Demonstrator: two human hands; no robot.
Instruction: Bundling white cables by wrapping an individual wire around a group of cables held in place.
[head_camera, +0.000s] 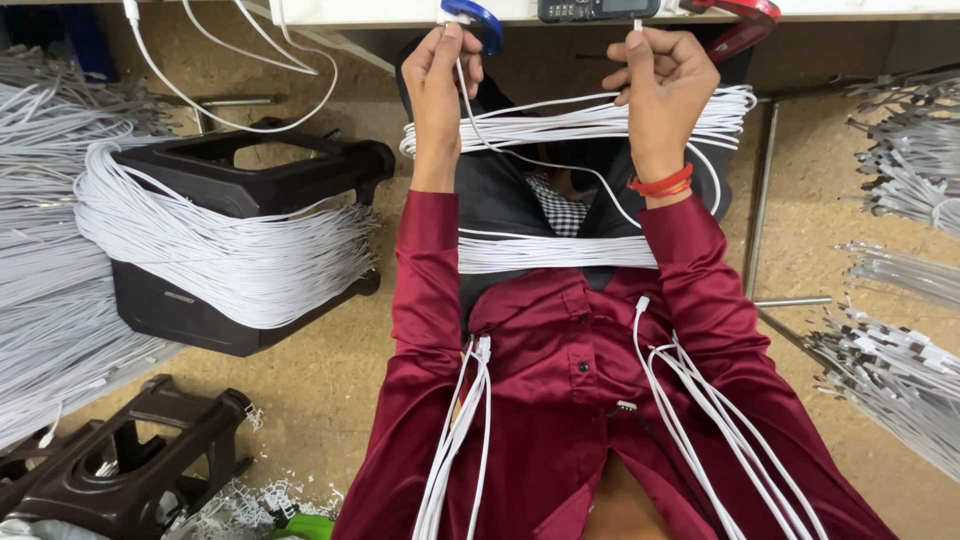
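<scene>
Both arms in dark red sleeves reach toward the top of the frame, palms turned inward. The left hand (440, 85) pinches a white cable (520, 155) between thumb and fingers just below a blue clamp (478, 18) at the worktop (400, 10) edge; the right hand (662, 85) is closed on the cable's other end, its plug pointing up. The cable sags between them, above a bundle of white cables (580, 125) lying left to right across the lap. More cables drape a dark stool (250, 190) at centre left.
</scene>
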